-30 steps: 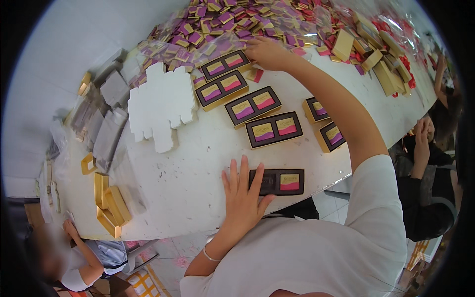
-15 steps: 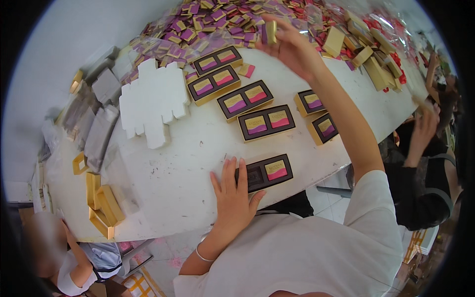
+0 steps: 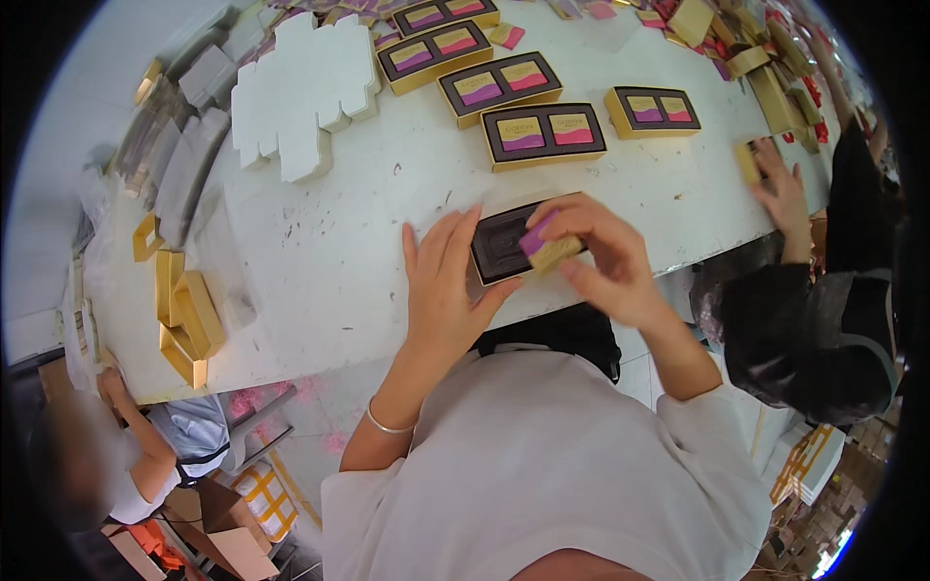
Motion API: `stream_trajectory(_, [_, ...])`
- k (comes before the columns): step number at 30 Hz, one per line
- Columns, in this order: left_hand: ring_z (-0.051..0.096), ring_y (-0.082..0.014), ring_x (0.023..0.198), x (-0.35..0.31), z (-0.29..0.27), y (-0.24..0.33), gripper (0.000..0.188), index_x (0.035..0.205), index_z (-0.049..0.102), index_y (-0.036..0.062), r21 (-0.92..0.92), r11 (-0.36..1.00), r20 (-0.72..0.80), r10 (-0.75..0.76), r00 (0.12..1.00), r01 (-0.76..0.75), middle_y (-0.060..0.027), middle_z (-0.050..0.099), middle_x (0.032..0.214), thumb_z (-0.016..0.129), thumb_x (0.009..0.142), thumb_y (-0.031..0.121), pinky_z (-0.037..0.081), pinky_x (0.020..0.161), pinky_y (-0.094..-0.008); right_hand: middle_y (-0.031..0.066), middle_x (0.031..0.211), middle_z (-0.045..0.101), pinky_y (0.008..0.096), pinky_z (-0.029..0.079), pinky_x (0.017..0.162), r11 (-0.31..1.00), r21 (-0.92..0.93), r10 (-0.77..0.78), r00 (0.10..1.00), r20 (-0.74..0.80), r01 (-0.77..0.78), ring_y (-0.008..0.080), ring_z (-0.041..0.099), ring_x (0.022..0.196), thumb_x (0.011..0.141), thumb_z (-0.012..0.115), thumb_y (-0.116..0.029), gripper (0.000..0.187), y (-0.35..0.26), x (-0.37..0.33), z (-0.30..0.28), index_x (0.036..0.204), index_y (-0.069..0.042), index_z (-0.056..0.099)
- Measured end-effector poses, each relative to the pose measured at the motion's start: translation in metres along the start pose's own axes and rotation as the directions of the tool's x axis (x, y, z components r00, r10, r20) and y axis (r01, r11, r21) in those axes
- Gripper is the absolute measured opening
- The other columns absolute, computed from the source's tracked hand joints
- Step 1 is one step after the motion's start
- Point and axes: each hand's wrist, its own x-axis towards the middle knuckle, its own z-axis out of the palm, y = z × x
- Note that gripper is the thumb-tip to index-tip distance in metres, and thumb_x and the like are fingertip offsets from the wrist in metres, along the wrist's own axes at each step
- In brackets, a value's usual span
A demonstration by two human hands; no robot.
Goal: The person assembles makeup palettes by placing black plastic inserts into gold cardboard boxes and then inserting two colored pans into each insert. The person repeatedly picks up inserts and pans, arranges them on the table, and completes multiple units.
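Observation:
A gold box with a dark two-well insert (image 3: 499,237) lies near the table's front edge, its left well bare. Around its left end, my left hand (image 3: 438,281) rests with fingers spread, thumb by the near corner. My right hand (image 3: 612,257) pinches a small purple-and-gold packet (image 3: 550,247) above the box, tilted over the middle of the insert. That hand hides the box's right half. Beyond it stand several filled gold boxes, such as the nearest one (image 3: 544,137), each with a purple-and-gold and a pink-and-gold packet side by side.
White folded cartons (image 3: 305,97) are stacked at left, with gold box sleeves (image 3: 189,310) in front of them. Loose packets and gold boxes (image 3: 775,92) lie at the back. On the right, a co-worker's hand (image 3: 785,194) touches a gold piece; another person sits at lower left.
My right hand has come down from the far pile to the box, bringing the purple-and-gold packet. My left hand stays by the box. The view has tipped nearer.

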Motion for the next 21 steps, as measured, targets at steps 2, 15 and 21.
stream_trajectory(2, [0.044, -0.0297, 0.118, 0.000, 0.000, -0.001, 0.074, 0.131, 0.042, 0.0058, 0.005, 1.000, -0.008, 0.016, 1.000, -0.016, -0.0126, 0.049, 0.123, 0.076, 0.070, 0.030, 0.013, 0.106, -0.0574, 0.0089, 0.101, 0.055, 0.0275, 0.045, 0.074, 0.994, 0.038, 0.103, 0.994, 0.027, -0.104, 0.0176, 0.055, 0.093, 0.079, 0.045, 0.005, 0.032, -0.002, 0.006, -0.002, 0.110, -0.002, 0.051])
stream_trajectory(15, [0.051, -0.0253, 0.112, 0.004, 0.002, -0.002, 0.060, 0.114, 0.048, 0.0101, -0.072, 0.997, -0.049, 0.026, 0.998, -0.029, -0.0071, 0.054, 0.121, 0.081, 0.066, 0.024, 0.012, 0.107, -0.0549, 0.0106, 0.099, 0.056, 0.0385, 0.044, 0.077, 0.572, -0.677, -0.328, 0.886, 0.329, 0.463, 0.0295, 0.054, 0.093, 0.073, 0.068, -0.004, 0.029, 0.007, 0.044, 0.004, 0.100, -0.004, 0.057])
stream_trajectory(21, [0.055, -0.0258, 0.107, 0.005, 0.004, -0.006, 0.057, 0.103, 0.047, 0.0101, -0.062, 0.996, -0.089, 0.058, 0.994, -0.063, -0.0088, 0.057, 0.117, 0.083, 0.062, 0.025, 0.019, 0.107, -0.0534, 0.0087, 0.100, 0.055, 0.0379, 0.040, 0.081, 0.530, -0.784, -0.179, 0.946, 0.270, 0.324, 0.0274, 0.052, 0.096, 0.067, 0.072, -0.011, 0.027, 0.001, 0.003, 0.003, 0.092, -0.004, 0.062])
